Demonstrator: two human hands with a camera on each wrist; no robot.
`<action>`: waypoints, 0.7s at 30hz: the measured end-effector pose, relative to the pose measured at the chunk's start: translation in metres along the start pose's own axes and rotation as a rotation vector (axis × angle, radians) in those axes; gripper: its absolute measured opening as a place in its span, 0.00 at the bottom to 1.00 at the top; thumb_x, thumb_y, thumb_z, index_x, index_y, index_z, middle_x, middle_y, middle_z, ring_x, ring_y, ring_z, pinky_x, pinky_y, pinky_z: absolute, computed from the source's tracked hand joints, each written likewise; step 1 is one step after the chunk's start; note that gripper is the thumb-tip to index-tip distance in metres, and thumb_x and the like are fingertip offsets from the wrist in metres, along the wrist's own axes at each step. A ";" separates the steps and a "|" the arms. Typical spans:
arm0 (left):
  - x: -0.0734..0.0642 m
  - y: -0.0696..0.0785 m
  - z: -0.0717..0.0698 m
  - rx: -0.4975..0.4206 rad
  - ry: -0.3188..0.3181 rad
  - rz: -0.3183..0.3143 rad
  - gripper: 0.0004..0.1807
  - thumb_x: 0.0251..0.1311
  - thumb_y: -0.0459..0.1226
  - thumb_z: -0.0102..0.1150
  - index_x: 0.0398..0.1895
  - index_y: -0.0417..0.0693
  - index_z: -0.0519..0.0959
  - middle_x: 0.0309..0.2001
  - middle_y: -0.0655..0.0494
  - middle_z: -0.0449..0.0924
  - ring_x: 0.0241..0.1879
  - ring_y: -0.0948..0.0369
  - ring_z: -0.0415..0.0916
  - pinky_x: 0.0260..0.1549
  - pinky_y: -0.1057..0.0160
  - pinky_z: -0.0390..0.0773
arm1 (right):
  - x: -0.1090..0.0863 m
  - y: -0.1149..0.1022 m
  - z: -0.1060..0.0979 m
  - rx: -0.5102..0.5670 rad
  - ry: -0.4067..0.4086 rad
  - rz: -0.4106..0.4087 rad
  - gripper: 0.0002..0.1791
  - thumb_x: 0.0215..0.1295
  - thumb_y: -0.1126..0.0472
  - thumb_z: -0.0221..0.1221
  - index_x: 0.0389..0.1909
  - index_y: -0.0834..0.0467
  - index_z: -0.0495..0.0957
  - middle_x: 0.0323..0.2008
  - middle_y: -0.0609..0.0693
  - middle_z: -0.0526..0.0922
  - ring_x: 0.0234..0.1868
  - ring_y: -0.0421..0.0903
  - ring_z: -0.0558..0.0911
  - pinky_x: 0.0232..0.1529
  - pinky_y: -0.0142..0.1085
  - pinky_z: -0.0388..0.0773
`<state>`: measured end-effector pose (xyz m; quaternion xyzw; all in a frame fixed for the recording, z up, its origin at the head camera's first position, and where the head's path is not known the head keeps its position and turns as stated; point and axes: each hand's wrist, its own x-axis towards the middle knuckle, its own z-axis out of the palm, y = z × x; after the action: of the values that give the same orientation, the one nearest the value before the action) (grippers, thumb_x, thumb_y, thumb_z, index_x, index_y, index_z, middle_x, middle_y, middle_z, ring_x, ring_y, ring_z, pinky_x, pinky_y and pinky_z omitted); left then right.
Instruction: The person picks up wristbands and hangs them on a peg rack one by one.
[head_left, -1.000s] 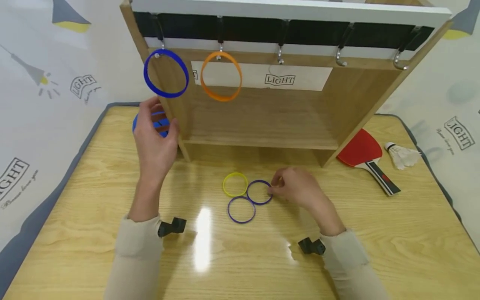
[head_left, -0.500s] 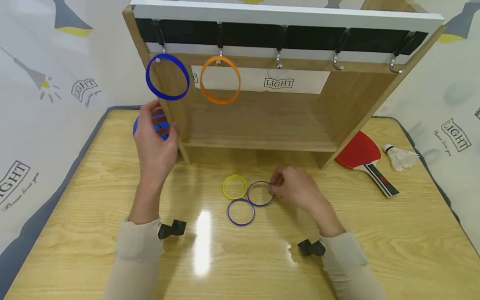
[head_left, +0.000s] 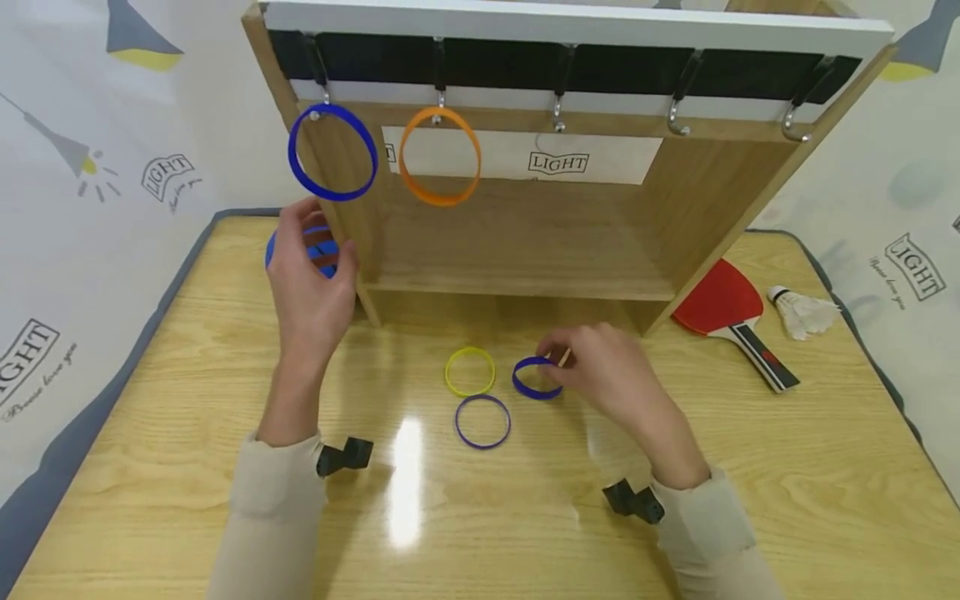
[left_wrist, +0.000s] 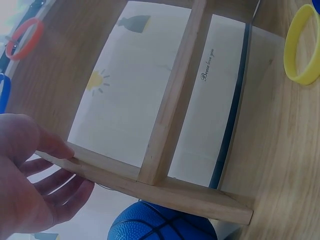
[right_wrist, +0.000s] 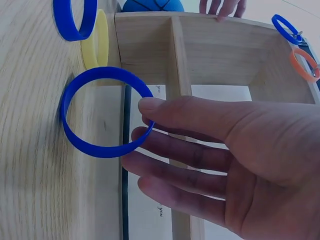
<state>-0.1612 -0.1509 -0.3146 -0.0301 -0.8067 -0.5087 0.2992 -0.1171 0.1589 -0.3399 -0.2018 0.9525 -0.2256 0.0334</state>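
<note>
My right hand (head_left: 611,379) pinches a blue ring (right_wrist: 105,151) between thumb and fingers, the ring tilted up off the wooden table. To its left, a yellow ring (head_left: 447,379) and a second blue ring (head_left: 482,447) lie flat and close together. My left hand (head_left: 311,308) grips the left side panel of a wooden shelf (head_left: 521,242), thumb on the inner face and fingers round the outside in the left wrist view. From the shelf's two leftmost hooks hang a blue ring (head_left: 337,197) and an orange ring (head_left: 441,201).
A blue ball (left_wrist: 160,225) sits outside the left panel, partly hidden behind my left hand in the head view. Right of the shelf lie a red table tennis bat (head_left: 723,300) and a shuttlecock (head_left: 806,315). Further metal hooks (head_left: 558,125) line the shelf's top bar.
The blue ring at my right hand has gone from nearly flat to raised and tilted, moving right, away from the other two rings. My left hand keeps its place on the panel.
</note>
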 end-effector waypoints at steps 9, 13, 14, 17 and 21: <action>0.000 0.001 0.002 0.005 -0.004 0.012 0.22 0.63 0.30 0.58 0.61 0.47 0.71 0.51 0.53 0.77 0.45 0.62 0.77 0.39 0.61 0.81 | -0.001 0.003 0.004 -0.028 -0.073 -0.012 0.06 0.57 0.58 0.71 0.35 0.54 0.87 0.28 0.42 0.84 0.27 0.37 0.80 0.26 0.34 0.76; 0.001 0.003 0.002 0.003 -0.004 0.012 0.23 0.63 0.30 0.58 0.61 0.47 0.71 0.51 0.54 0.78 0.45 0.62 0.77 0.39 0.62 0.81 | -0.001 0.001 0.002 -0.006 -0.054 -0.023 0.06 0.57 0.57 0.71 0.34 0.54 0.88 0.28 0.41 0.84 0.27 0.37 0.80 0.26 0.34 0.76; 0.002 0.003 0.002 0.001 -0.005 0.010 0.23 0.63 0.30 0.59 0.61 0.47 0.71 0.51 0.54 0.78 0.45 0.62 0.77 0.39 0.61 0.81 | -0.002 0.001 0.000 0.007 -0.041 -0.027 0.06 0.57 0.57 0.71 0.34 0.54 0.88 0.28 0.41 0.84 0.28 0.37 0.80 0.27 0.34 0.76; 0.001 0.003 0.001 0.001 -0.007 0.006 0.23 0.63 0.30 0.59 0.61 0.47 0.71 0.52 0.54 0.77 0.45 0.62 0.77 0.39 0.62 0.81 | -0.003 -0.001 -0.006 0.080 0.014 -0.054 0.07 0.57 0.56 0.71 0.36 0.52 0.88 0.29 0.39 0.84 0.30 0.37 0.81 0.29 0.35 0.77; -0.001 0.001 0.001 0.007 0.001 0.000 0.23 0.63 0.30 0.58 0.61 0.47 0.71 0.52 0.54 0.77 0.45 0.61 0.77 0.39 0.63 0.81 | -0.003 -0.010 -0.022 0.296 0.175 -0.117 0.09 0.58 0.58 0.70 0.40 0.53 0.88 0.32 0.41 0.86 0.31 0.39 0.83 0.29 0.34 0.80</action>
<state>-0.1609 -0.1493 -0.3143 -0.0287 -0.8082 -0.5060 0.2999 -0.1142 0.1610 -0.3156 -0.2296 0.8948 -0.3815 -0.0334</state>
